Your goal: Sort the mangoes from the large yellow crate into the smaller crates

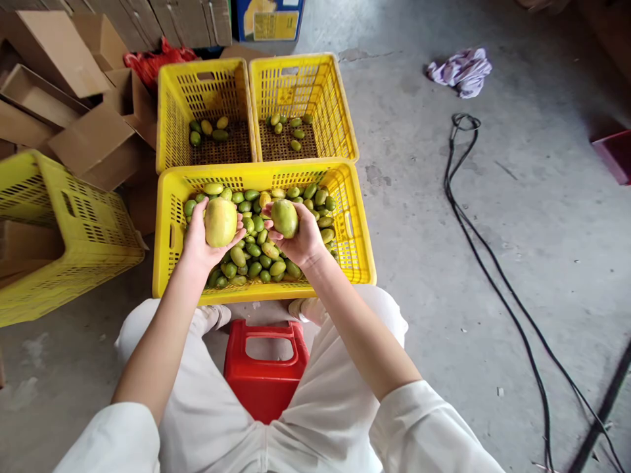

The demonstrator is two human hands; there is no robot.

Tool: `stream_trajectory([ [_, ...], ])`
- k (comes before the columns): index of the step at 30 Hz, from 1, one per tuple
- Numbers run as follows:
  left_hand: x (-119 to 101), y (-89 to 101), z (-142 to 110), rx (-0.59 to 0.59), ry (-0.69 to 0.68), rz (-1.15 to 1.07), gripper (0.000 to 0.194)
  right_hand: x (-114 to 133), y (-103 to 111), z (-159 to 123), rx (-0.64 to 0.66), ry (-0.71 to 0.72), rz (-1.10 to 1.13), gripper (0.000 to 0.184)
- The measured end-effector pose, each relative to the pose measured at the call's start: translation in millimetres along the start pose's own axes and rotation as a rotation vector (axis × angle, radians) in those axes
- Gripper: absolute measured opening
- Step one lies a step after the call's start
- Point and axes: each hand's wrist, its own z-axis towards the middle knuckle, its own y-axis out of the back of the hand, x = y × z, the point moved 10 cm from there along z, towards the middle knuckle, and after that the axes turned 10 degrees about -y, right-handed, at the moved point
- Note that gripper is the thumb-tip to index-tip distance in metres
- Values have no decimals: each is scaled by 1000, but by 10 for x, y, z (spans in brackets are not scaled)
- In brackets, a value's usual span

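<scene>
In my left hand rests a plump, smooth yellow fruit that looks like a mango, its fingers curled beneath and beside it. My right hand grips a greener mango-like fruit, tilted toward the camera. Both hands are held above a yellow plastic crate. Inside that crate lie many oval green and yellow-green fruits, partly hidden by my hands and wrists.
Two more yellow crates, left and right, stand behind, each with several fruits. A side crate and cardboard boxes crowd the left. A red stool is under me. A black cable and a cloth lie right.
</scene>
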Motion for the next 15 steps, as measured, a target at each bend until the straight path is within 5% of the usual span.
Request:
stream_trajectory([
  [15,-28,-62,-91,28,-94,29,36,-57,86,57,-38,-17,-114,50],
])
